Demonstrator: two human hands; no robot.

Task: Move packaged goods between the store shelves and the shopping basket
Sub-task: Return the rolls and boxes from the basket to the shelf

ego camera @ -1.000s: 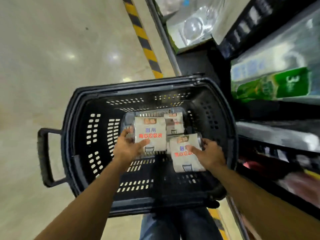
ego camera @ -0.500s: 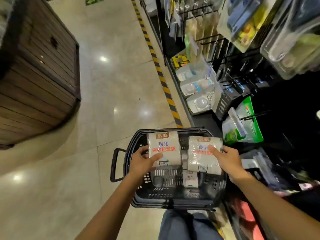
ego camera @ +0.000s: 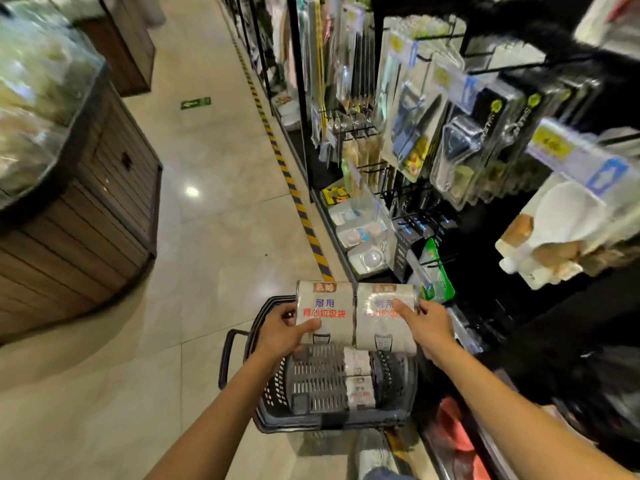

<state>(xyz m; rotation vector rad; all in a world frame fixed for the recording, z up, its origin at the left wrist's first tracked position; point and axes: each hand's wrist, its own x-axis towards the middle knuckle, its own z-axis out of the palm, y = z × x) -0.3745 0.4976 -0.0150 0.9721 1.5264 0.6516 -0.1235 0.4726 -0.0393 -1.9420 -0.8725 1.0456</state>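
My left hand point(ego camera: 282, 332) grips a pale roll pack of bin bags point(ego camera: 325, 311) with blue and red print. Beside it, my right hand point(ego camera: 427, 323) grips a second, matching roll pack point(ego camera: 382, 327). Both packs are held side by side in the air above the black shopping basket point(ego camera: 273, 396), which stands on the floor below. Two more packs of the same kind point(ego camera: 358, 379) lie inside the basket, next to a dark slotted item.
The store shelves point(ego camera: 433, 140) on the right carry hanging packaged goods on hooks and boxes lower down. A yellow-and-black stripe point(ego camera: 294, 195) runs along the shelf base. A wooden display stand point(ego camera: 79, 209) fills the left; shiny tiled floor lies between.
Both hands lifted one pack each out of the basket and raised them. My head came up, so the aisle and the shelves came into view.
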